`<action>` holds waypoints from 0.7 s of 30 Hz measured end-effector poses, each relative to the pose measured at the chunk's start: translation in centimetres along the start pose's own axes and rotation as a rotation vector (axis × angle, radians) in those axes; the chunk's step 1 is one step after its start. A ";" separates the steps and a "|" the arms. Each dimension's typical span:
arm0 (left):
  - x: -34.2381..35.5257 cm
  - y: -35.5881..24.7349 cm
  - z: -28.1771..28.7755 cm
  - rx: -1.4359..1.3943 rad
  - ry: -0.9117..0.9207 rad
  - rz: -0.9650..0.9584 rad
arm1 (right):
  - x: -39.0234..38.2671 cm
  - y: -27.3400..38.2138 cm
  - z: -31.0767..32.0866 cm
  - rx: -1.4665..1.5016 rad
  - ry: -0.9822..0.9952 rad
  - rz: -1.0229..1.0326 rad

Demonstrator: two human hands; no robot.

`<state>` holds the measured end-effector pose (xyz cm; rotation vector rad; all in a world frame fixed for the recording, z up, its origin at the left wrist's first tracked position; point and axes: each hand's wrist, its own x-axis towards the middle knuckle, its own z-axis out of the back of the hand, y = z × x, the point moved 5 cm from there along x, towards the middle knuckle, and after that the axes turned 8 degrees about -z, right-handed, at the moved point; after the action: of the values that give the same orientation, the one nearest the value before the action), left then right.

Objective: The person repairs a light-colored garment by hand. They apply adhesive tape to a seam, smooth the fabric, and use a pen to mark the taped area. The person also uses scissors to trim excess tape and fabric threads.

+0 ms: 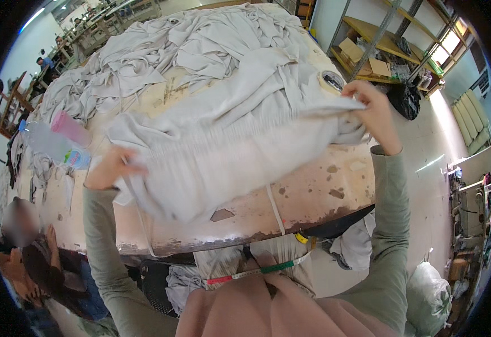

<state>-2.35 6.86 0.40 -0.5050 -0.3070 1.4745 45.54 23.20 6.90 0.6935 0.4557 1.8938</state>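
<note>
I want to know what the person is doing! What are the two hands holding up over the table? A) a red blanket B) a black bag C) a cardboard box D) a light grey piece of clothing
D: the left hand and right hand each pinch an end of the light grey garment, stretched between them above the worn table.
</note>
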 end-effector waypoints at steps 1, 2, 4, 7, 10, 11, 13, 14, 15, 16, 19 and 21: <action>0.2 0.3 2.8 0.029 -0.396 0.047 | -0.1 0.4 1.2 0.042 -0.164 0.142; -0.4 -1.6 5.5 0.219 -0.793 -0.272 | -0.4 0.2 2.4 0.046 -0.330 0.131; -3.7 -3.8 8.3 0.634 -1.304 -0.459 | -1.9 1.2 4.3 -0.058 -0.504 0.347; -6.8 -2.5 8.2 0.561 -1.418 -0.165 | -4.5 1.3 4.8 -0.149 -0.492 0.466; -7.5 1.0 4.5 0.259 -1.246 -0.113 | -7.4 -1.0 2.5 -0.060 -0.228 0.333; -7.7 1.7 2.3 0.203 -1.108 -0.191 | -8.3 -2.2 1.4 -0.028 -0.111 0.265; -7.9 2.7 -2.9 0.309 -0.917 -0.090 | -9.7 -4.2 -1.1 -0.006 0.056 0.197; -8.4 2.9 -5.2 0.260 -0.844 -0.073 | -10.3 -5.0 -2.5 -0.013 0.113 0.197; -8.9 2.9 -7.3 0.214 -0.766 -0.059 | -10.9 -5.5 -3.4 0.006 0.164 0.215; -9.7 3.1 -8.7 0.102 -0.788 -0.004 | -11.3 -6.1 -4.2 -0.028 0.236 0.173; -11.3 3.3 -12.5 -0.249 -0.893 0.198 | -12.6 -6.1 -6.1 -0.218 0.452 0.145; -12.2 2.9 -13.5 -0.243 -1.022 0.281 | -13.1 -4.4 -6.4 -0.206 0.343 0.242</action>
<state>0.77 -7.01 -11.38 0.0718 -1.2665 1.8936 48.47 13.00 -3.96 0.2957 0.3955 2.2642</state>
